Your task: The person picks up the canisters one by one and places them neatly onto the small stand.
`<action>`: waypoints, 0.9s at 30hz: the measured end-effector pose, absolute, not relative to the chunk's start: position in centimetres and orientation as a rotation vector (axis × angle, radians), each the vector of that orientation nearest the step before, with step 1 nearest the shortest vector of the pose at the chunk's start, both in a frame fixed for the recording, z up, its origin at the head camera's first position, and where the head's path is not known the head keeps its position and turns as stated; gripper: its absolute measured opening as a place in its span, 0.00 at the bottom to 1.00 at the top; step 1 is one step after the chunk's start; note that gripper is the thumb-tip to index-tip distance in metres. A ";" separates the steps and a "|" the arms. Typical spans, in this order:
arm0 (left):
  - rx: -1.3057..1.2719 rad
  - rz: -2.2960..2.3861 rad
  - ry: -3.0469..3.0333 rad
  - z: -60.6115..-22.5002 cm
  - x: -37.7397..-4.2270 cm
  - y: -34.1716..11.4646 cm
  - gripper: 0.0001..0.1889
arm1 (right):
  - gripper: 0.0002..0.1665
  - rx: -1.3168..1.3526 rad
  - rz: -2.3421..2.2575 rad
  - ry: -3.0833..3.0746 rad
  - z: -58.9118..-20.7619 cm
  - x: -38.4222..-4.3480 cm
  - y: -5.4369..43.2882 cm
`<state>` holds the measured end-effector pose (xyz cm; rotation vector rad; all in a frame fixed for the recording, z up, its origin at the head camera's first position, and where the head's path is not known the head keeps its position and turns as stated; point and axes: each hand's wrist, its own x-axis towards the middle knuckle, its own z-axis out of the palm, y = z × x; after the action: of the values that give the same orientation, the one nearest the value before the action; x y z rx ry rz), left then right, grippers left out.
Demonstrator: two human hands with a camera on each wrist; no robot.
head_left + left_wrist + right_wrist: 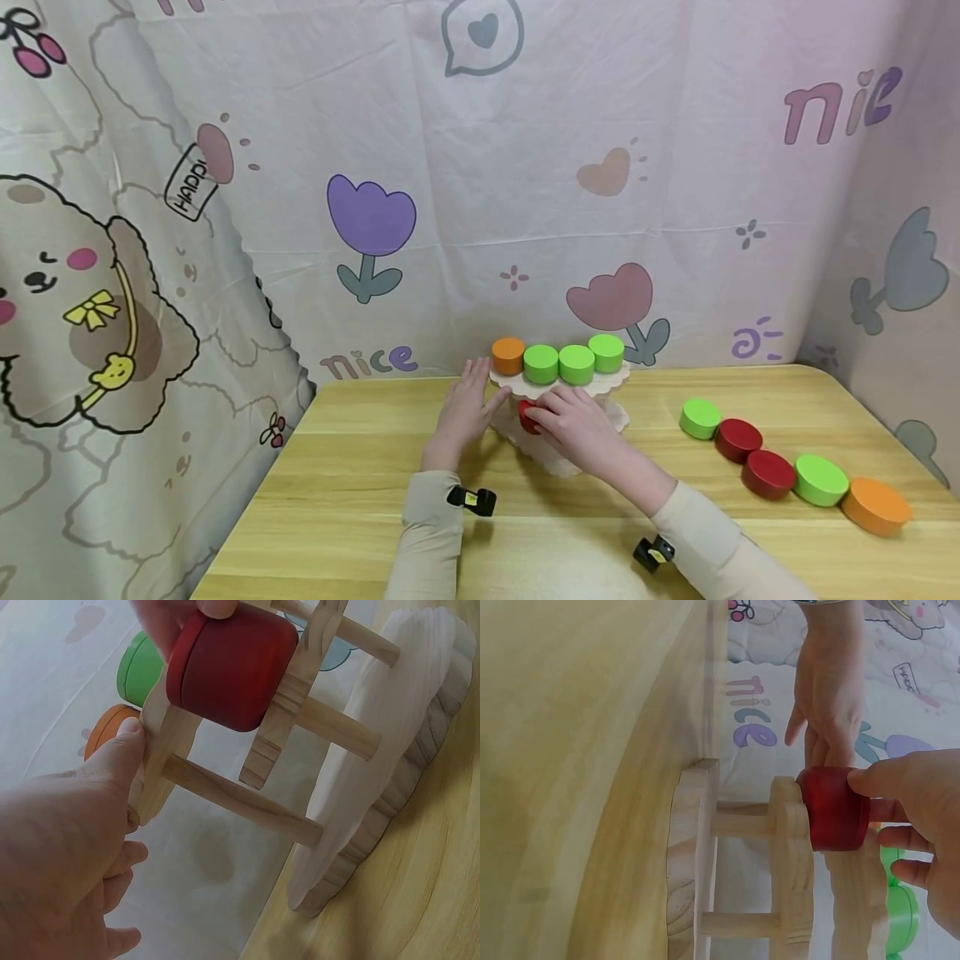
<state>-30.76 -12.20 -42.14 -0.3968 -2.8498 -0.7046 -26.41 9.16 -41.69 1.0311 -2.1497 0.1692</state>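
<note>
A small wooden stand (337, 817) with scalloped shelves joined by round posts stands near the table's back edge. My right hand (581, 425) pinches a red round cylinder (836, 810) with a lid-like seam, at the middle shelf (791, 862), under the top one. My left hand (461, 412) is at the stand's left side with extended fingers, its thumb (124, 750) at the top shelf's edge beside an orange cylinder (508, 357). To the right of the orange one, several green cylinders (577, 365) sit on the top shelf.
On the table at the right, a slanting row holds a green cylinder (701, 418), two red cylinders (768, 474), another green cylinder (821, 480) and an orange cylinder (876, 506). A printed cloth (480, 167) hangs behind the wooden table (337, 517).
</note>
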 end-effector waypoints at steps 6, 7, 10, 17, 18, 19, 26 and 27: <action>-0.389 -0.707 -2.855 -42.1 -30.8 -12.1 0.41 | 0.15 1.024 0.159 -2.143 -41.8 -26.5 9.1; -0.389 -0.706 -2.855 -42.1 -30.7 -12.1 0.41 | 0.15 1.022 0.161 -2.144 -41.8 -26.5 9.1; -0.391 -0.707 -2.854 -42.1 -30.7 -12.1 0.41 | 0.15 1.016 0.164 -2.150 -41.7 -26.5 9.2; -0.394 -0.705 -2.858 -42.0 -30.7 -12.2 0.40 | 0.16 1.002 0.155 -2.144 -41.6 -26.4 9.4; -0.397 -0.705 -2.856 -42.0 -30.7 -12.2 0.40 | 0.16 1.002 0.152 -2.141 -41.6 -26.4 9.4; -0.399 -0.706 -2.857 -41.9 -30.6 -12.2 0.40 | 0.15 1.000 0.149 -2.137 -41.6 -26.4 9.5; -0.412 -0.712 -2.845 -41.9 -30.5 -12.2 0.40 | 0.14 0.988 0.127 -2.121 -41.7 -26.4 9.6; -0.412 -0.713 -2.843 -41.9 -30.5 -12.2 0.40 | 0.14 0.989 0.129 -2.118 -41.7 -26.3 9.6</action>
<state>-30.54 -12.20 -41.91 -0.4124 -2.8430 -0.7130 -26.34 9.59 -41.71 0.9889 -2.1178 0.1289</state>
